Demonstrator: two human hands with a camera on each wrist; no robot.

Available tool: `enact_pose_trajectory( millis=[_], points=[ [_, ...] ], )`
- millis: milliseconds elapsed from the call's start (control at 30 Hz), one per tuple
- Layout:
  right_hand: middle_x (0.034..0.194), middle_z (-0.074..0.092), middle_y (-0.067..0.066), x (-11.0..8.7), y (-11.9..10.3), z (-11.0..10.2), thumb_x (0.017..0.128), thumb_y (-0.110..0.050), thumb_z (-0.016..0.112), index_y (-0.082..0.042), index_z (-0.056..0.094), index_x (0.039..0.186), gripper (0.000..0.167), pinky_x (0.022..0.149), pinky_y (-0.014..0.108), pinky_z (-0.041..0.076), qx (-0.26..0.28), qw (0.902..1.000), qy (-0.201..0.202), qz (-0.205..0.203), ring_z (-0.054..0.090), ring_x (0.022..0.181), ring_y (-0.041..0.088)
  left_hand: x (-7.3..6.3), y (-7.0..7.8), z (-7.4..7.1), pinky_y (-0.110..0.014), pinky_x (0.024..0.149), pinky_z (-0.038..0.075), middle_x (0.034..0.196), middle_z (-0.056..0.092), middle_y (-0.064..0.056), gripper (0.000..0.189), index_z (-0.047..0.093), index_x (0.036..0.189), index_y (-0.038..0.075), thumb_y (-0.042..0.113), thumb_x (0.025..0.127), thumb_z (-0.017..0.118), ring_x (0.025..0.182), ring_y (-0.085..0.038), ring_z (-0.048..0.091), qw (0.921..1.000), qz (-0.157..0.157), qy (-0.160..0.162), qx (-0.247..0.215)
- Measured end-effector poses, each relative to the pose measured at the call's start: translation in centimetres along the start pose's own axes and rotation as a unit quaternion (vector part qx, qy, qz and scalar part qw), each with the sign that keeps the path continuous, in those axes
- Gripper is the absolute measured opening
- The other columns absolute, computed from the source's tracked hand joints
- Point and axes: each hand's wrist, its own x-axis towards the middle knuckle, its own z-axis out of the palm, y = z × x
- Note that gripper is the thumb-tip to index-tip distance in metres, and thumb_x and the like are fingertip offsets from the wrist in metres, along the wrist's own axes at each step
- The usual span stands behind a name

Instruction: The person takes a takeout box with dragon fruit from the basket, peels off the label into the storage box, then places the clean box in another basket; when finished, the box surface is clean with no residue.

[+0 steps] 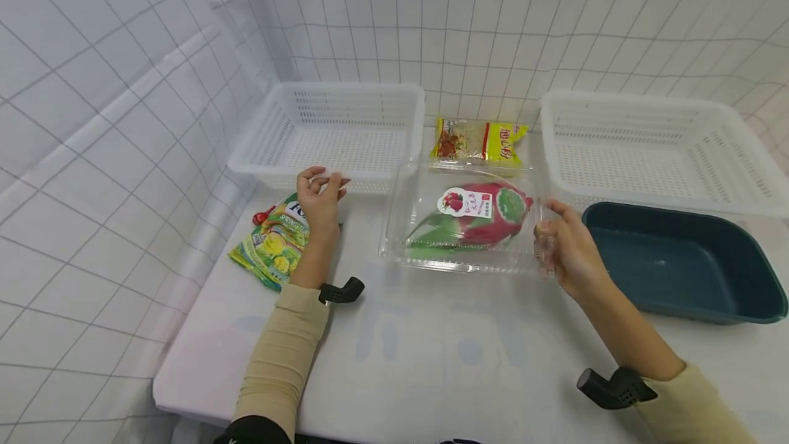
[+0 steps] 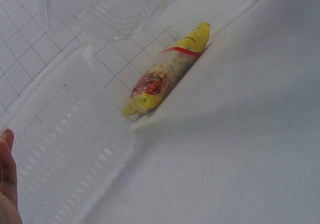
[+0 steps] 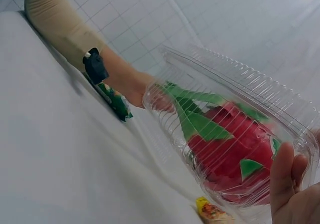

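Though transparent, ridged plastic clamshell (image 1: 459, 264).

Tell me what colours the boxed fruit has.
The fruit is pinkish red with green parts, clearest in the right wrist view.

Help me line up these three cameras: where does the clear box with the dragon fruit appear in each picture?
Head: the clear box is just right of centre, at mid-height.
Left wrist: the clear box is at upper left, cut by the top edge.
Right wrist: the clear box fills much of the right half.
Shared landmark: the yellow packet, just above the box, lower right of it, and at the bottom edge, respectively.
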Motion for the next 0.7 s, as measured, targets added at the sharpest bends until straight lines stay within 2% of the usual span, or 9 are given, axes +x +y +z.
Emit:
enact_pose_trajectory(
  millis=[333, 533, 700],
  points=[
    [0.064, 0.051, -0.004, -0.8, 2.5, -1.1, 0.097, 0.000, 0.037, -0.011, 0.029, 0.130, 0.036, 0.037, 0.015, 0.038, 0.002, 0.9995, -0.023, -0.019, 0.045, 0.045, 0.004, 0.1, -0.1, 0.0, -0.020, 0.060, 0.053, 0.074, 0.058, -0.002, 0.023, 0.050, 0.100, 0.011, -0.004, 0.090, 0.065, 0.068, -0.011, 0.068, 0.9999, -0.004, 0.003, -0.012],
    [0.064, 0.052, -0.004, -1.0, 4.0, -1.7, 0.095, 0.003, 0.036, -0.009, 0.031, 0.128, 0.036, 0.036, 0.013, 0.036, 0.019, 0.9989, -0.024, -0.036, 0.046, 0.045, 0.003, 0.1, -0.2, -0.1, -0.020, 0.061, 0.053, 0.075, 0.059, -0.001, 0.024, 0.050, 0.101, 0.014, -0.002, 0.090, 0.065, 0.071, -0.011, 0.069, 1.0000, -0.003, -0.001, 0.001],
    [0.064, 0.053, -0.005, -1.0, 5.1, -2.2, 0.095, 0.004, 0.035, -0.009, 0.032, 0.128, 0.036, 0.037, 0.014, 0.037, 0.010, 0.9984, -0.024, -0.050, 0.047, 0.045, 0.002, 0.0, 0.0, 0.0, -0.020, 0.061, 0.052, 0.075, 0.060, -0.001, 0.024, 0.050, 0.102, 0.014, 0.000, 0.091, 0.066, 0.072, -0.012, 0.069, 1.0000, -0.004, -0.003, 0.006]
  ],
)
